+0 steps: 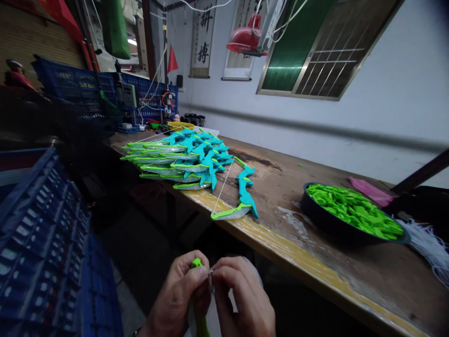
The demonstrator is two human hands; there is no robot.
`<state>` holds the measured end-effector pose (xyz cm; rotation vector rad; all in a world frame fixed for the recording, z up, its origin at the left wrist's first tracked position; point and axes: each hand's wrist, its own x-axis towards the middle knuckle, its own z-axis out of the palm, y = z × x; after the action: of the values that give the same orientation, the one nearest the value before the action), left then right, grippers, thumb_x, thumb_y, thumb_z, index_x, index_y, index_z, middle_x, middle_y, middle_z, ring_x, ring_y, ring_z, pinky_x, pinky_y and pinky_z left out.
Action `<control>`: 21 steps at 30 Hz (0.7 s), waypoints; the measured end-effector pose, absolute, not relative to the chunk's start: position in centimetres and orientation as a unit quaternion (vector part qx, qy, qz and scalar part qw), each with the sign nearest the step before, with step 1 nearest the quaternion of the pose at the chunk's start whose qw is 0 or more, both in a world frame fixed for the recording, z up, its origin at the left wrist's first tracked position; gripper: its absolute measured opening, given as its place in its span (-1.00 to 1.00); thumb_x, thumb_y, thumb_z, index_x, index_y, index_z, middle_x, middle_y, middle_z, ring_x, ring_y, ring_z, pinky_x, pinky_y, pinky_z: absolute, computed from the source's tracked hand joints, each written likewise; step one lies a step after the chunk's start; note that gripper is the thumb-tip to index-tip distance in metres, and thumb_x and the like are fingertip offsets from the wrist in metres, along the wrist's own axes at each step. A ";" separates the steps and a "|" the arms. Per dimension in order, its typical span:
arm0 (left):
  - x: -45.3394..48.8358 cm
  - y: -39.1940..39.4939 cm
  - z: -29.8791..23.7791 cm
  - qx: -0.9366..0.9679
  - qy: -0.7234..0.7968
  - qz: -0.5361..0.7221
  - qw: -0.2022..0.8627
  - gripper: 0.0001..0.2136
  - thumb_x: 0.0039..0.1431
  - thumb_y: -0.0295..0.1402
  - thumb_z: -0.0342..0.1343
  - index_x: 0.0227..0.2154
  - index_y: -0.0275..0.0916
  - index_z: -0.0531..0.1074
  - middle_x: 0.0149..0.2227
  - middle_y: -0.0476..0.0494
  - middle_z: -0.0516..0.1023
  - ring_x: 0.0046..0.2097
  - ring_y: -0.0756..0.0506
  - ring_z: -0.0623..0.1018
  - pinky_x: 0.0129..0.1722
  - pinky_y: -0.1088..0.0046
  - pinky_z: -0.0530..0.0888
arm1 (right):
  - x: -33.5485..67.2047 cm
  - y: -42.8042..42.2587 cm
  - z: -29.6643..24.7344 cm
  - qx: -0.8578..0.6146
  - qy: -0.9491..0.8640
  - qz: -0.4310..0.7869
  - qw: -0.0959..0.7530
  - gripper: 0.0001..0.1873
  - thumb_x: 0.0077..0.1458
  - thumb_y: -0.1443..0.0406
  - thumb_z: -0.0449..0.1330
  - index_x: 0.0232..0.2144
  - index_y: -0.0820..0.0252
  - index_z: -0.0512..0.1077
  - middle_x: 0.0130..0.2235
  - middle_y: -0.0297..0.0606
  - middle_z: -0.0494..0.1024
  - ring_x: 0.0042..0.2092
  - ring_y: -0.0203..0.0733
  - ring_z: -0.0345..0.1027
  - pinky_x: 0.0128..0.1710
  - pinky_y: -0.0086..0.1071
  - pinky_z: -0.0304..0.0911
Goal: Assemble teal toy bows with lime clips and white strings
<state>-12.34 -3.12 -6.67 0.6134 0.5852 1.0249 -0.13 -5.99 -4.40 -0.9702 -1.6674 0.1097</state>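
Green bow piece (197, 263) stood nearly upright, tip upward, clenched in the left hand (180, 299) off the bench's (291, 196) near edge; right hand (242, 299) fingers pinched a white bit (211, 272) at its tip. Wall scroll (203, 40) read 拼搏.

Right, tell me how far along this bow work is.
Done, seemingly: a pile of bows and one single bow, strung, lie on the bench. In hand: the left hand holds a green piece while the right hand pinches at its tip. Left: a dish full of green parts and a bundle of white strings.
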 end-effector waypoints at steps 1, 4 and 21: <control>-12.4 -3.1 -6.7 0.288 0.269 0.474 0.787 -0.67 0.02 -0.18 0.39 -0.52 -0.25 0.38 -0.64 0.09 0.27 -0.60 0.08 0.24 -0.59 0.60 0.18 | -0.2 -5.9 -4.3 -0.407 -0.716 0.042 0.565 -0.77 0.24 0.59 0.08 -0.25 0.19 0.37 -0.30 -0.22 0.45 -0.30 -0.23 0.38 -0.28 -0.40 0.30; -12.7 -2.9 -6.9 0.298 0.251 0.473 0.790 -0.71 0.05 -0.21 0.38 -0.50 -0.27 0.42 -0.61 0.06 0.33 -0.58 0.08 0.29 -0.56 0.60 0.22 | 0.1 -5.6 -4.0 -0.407 -0.722 0.051 0.556 -0.77 0.24 0.57 0.08 -0.29 0.17 0.36 -0.32 -0.24 0.46 -0.32 -0.25 0.39 -0.30 -0.42 0.30; -12.8 -2.9 -7.2 0.322 0.246 0.486 0.775 -0.77 0.08 -0.23 0.35 -0.47 -0.26 0.48 -0.67 0.06 0.39 -0.64 0.05 0.40 -0.61 0.61 0.28 | 2.1 -4.9 -3.0 -0.417 -0.750 0.236 0.455 -0.80 0.25 0.46 0.10 -0.16 0.12 0.44 -0.30 -0.33 0.53 -0.31 -0.33 0.47 -0.33 -0.56 0.34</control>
<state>-12.81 -2.86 -7.24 0.6967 0.5316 1.0516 2.07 -4.86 -2.98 -1.0289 -1.8504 0.5831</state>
